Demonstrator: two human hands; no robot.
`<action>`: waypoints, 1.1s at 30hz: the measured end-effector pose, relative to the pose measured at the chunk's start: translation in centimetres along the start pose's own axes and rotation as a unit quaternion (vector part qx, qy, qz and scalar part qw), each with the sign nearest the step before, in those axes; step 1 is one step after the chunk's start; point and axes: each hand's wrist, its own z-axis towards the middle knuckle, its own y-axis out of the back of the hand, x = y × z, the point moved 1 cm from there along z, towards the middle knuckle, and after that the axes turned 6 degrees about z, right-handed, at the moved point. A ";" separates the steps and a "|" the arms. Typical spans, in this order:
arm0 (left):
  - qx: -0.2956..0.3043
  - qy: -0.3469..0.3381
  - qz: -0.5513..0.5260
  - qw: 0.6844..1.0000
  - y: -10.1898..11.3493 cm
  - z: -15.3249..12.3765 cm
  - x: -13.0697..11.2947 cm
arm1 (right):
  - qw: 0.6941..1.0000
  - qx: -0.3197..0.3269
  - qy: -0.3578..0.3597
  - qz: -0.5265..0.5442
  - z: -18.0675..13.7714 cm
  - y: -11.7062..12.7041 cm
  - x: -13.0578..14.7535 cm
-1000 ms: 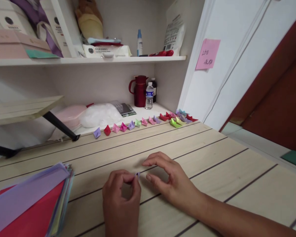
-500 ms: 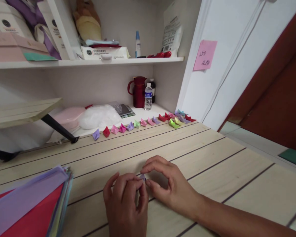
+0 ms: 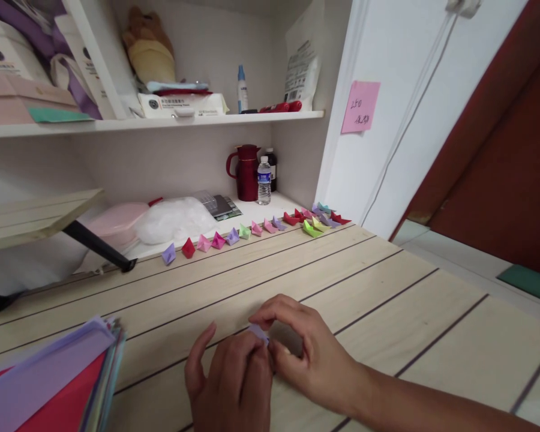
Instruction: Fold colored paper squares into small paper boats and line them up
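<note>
A small piece of folded purple paper (image 3: 258, 332) is held between my two hands, low over the wooden table. My left hand (image 3: 234, 378) is closed with its fingertips at the paper's near side; one finger sticks up apart from the rest. With thumb and forefinger, my right hand (image 3: 303, 348) pinches the paper at its right edge. Much of the paper is covered by my fingers, so its full folded shape is hidden. Beyond my hands, several little folded paper boats (image 3: 218, 240) in many colours line the table's back edge.
A stack of coloured paper sheets (image 3: 63, 378) lies at the left front. Over the table's left rear juts a small wooden stand (image 3: 40, 216) with black legs. Behind the boats are a white plastic bag (image 3: 175, 220), a red jug (image 3: 247, 174) and a water bottle (image 3: 264, 182).
The camera view has shifted slightly. My left hand has turned more knuckles-up, and more of the purple paper shows between my fingers. The row of boats is unchanged.
</note>
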 end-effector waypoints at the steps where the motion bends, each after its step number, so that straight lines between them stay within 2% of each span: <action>1: -0.001 0.009 -0.001 1.000 0.0 0.0 -0.1 | 1.000 -0.001 -0.001 0.000 0.0 0.0 0.0; 4: -0.004 0.020 -0.002 1.000 -0.1 0.0 0.0 | 1.000 -0.011 -0.002 -0.004 -0.1 0.0 -0.1; 9: -0.001 -0.023 -0.002 1.000 -0.3 -0.1 0.5 | 1.000 -0.024 -0.010 -0.013 -0.2 -0.1 -0.4; 14: -0.008 -0.019 0.008 1.000 -0.3 -0.2 0.8 | 0.999 -0.032 -0.001 -0.044 0.0 -0.1 -0.4; 21: 0.019 0.001 -0.013 1.000 -1.1 -0.9 1.2 | 0.993 -0.044 0.012 -0.105 0.4 0.1 -0.4; 23: 0.037 0.043 -0.034 0.998 -1.5 -1.5 1.2 | 0.993 -0.034 0.024 -0.115 0.5 0.2 -0.6; 26: 0.081 0.173 -0.075 0.979 -1.9 -2.7 1.1 | 0.994 -0.008 0.023 -0.103 0.7 0.3 -1.0; 28: 0.126 0.277 -0.116 0.946 -2.2 -3.5 1.1 | 0.997 0.009 0.008 -0.081 0.8 0.3 -1.4; 30: 0.170 0.368 -0.170 0.898 -2.4 -4.1 1.0 | 0.998 0.022 -0.014 -0.057 0.9 0.3 -1.8; 33: 0.214 0.453 -0.235 0.833 -2.7 -4.4 0.8 | 0.998 0.037 -0.055 -0.021 1.0 0.3 -2.2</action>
